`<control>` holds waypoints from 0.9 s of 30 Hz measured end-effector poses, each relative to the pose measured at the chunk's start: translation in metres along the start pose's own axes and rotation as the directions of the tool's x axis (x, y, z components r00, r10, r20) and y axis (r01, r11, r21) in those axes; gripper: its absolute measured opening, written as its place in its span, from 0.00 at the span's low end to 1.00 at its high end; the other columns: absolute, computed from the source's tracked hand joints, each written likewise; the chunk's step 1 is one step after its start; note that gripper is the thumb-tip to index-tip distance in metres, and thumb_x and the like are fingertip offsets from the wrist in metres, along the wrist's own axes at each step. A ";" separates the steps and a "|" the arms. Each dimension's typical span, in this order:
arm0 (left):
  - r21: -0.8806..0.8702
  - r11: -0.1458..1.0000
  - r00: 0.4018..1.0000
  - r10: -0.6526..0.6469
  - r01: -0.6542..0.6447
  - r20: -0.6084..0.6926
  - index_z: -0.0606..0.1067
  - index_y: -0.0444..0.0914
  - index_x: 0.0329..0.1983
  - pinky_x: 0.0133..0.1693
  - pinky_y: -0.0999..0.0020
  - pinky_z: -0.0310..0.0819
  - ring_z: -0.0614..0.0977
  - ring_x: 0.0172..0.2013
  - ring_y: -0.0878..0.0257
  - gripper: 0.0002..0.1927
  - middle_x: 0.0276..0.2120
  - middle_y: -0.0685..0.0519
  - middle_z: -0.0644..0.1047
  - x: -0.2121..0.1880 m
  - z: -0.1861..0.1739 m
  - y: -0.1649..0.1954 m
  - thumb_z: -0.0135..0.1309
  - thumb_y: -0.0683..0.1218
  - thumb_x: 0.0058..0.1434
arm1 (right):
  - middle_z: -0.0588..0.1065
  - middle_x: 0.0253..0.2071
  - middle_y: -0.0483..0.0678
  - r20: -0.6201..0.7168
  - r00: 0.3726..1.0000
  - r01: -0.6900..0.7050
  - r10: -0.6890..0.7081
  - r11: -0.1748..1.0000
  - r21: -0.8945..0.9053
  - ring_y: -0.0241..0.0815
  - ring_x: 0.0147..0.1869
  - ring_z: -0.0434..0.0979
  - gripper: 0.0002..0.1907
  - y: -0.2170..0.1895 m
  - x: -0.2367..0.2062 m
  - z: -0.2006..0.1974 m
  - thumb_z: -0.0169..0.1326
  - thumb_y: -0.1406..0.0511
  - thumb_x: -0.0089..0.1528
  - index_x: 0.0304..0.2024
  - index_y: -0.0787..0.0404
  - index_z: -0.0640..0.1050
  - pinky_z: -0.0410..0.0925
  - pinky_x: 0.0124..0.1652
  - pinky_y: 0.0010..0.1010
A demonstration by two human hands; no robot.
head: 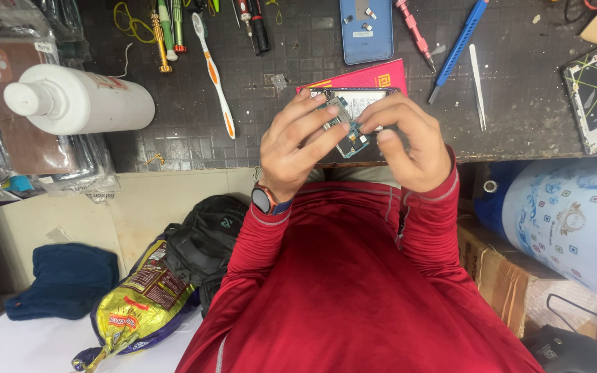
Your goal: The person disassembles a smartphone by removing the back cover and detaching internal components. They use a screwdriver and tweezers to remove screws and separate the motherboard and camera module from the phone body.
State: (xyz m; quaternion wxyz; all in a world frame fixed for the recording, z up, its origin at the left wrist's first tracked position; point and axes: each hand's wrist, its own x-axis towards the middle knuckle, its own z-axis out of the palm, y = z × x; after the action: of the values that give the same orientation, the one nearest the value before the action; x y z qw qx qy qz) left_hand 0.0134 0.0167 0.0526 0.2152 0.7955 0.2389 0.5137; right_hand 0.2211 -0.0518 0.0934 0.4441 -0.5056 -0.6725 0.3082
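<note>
Head view, going left to right: a white bottle (81, 103) lies on the dark counter (533, 131), then an orange-and-white toothbrush (214, 76). Left hand (298, 148) and right hand (409, 145) both pinch a small blue-green circuit board (351, 138) between them, fingers closed on it, above an opened phone (357, 100). The board's long axis tilts toward the body, and both hands grip it equally.

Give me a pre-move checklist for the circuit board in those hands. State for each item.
1. Small blue-green circuit board pinched by both hands: ok.
2. Left hand fingertips on board: ok.
3. Right hand steadying its edge: ok.
4. Opened dark phone body under the board, on the dark bench: ok.
5. Slim white tweezers within reach: ok.
6. Connectors all free: cannot tell, fingers cover them.
</note>
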 end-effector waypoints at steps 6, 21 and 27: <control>0.024 0.999 0.998 0.046 -0.047 0.033 0.82 0.43 0.49 0.63 0.51 0.79 0.78 0.56 0.53 0.18 0.49 0.53 0.77 -0.002 0.000 -0.003 0.66 0.34 0.56 | 0.76 0.47 0.55 0.020 1.000 0.017 -0.015 0.996 -0.087 0.49 0.50 0.79 0.06 -0.007 0.002 -0.003 0.60 0.73 0.63 0.42 0.66 0.78 0.71 0.51 0.35; 0.006 1.000 0.997 0.024 -0.024 0.072 0.82 0.45 0.51 0.64 0.52 0.79 0.79 0.56 0.55 0.21 0.48 0.54 0.74 -0.003 -0.001 -0.005 0.67 0.34 0.57 | 0.77 0.48 0.54 0.009 0.999 -0.036 0.037 0.995 -0.092 0.47 0.50 0.80 0.06 -0.012 0.003 -0.002 0.60 0.75 0.63 0.43 0.66 0.79 0.72 0.50 0.34; 0.015 0.998 0.995 0.052 -0.054 0.088 0.82 0.44 0.51 0.63 0.52 0.80 0.79 0.55 0.55 0.19 0.46 0.54 0.75 0.001 -0.004 -0.004 0.66 0.34 0.58 | 0.76 0.46 0.54 0.060 0.998 -0.030 0.034 0.997 -0.073 0.48 0.51 0.79 0.06 -0.013 0.004 -0.005 0.60 0.74 0.63 0.43 0.67 0.77 0.71 0.51 0.34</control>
State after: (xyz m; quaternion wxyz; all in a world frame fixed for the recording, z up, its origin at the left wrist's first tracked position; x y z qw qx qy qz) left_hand 0.0098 0.0206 0.0525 0.2048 0.8252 0.2124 0.4817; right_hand 0.2196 -0.0517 0.1079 0.3997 -0.5223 -0.6883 0.3062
